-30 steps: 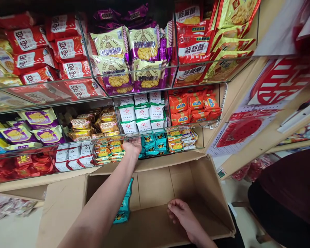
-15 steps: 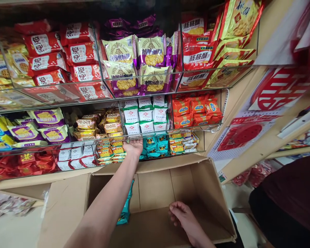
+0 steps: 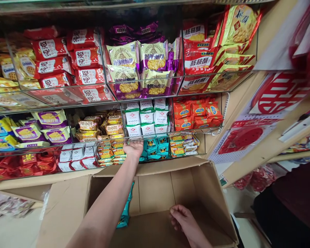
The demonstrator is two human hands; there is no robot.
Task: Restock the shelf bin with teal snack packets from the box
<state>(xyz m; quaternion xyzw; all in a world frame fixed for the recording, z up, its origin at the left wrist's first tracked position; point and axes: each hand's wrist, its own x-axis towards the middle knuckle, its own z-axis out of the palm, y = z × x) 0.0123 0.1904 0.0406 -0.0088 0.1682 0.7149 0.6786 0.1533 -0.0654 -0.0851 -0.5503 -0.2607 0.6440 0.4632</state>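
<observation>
The open cardboard box [image 3: 156, 196] stands right up against the snack shelf, its far flap [image 3: 175, 166] just below the lowest tier and its left flap [image 3: 63, 210] folded outward. Most of the box floor and its right half are bare, giving the right hand [image 3: 179, 218] open room; that hand hangs within the box opening, fingers curled in together with the thumb. A short column of teal packets [image 3: 125, 210] lies at the box's left side, partly hidden by the left forearm.

The left hand [image 3: 133, 148] reaches over the far flap to the lowest tier, palm up, fingers stretched out and tips close under the lip of the tier above; whether they touch it I cannot tell. Room there is narrow: teal packets [image 3: 160, 150] are stacked just to the right, yellow-orange packets [image 3: 105, 151] just to the left, with clear front panels and dividers around.

Directly above sit white-and-green packets [image 3: 147, 117], with orange-red packets [image 3: 197, 112] to their right. The shelf's wooden side panel [image 3: 212, 141] bounds the right end. Beyond the box's right wall, a person in dark clothing [image 3: 294, 203] fills the lower right corner.
</observation>
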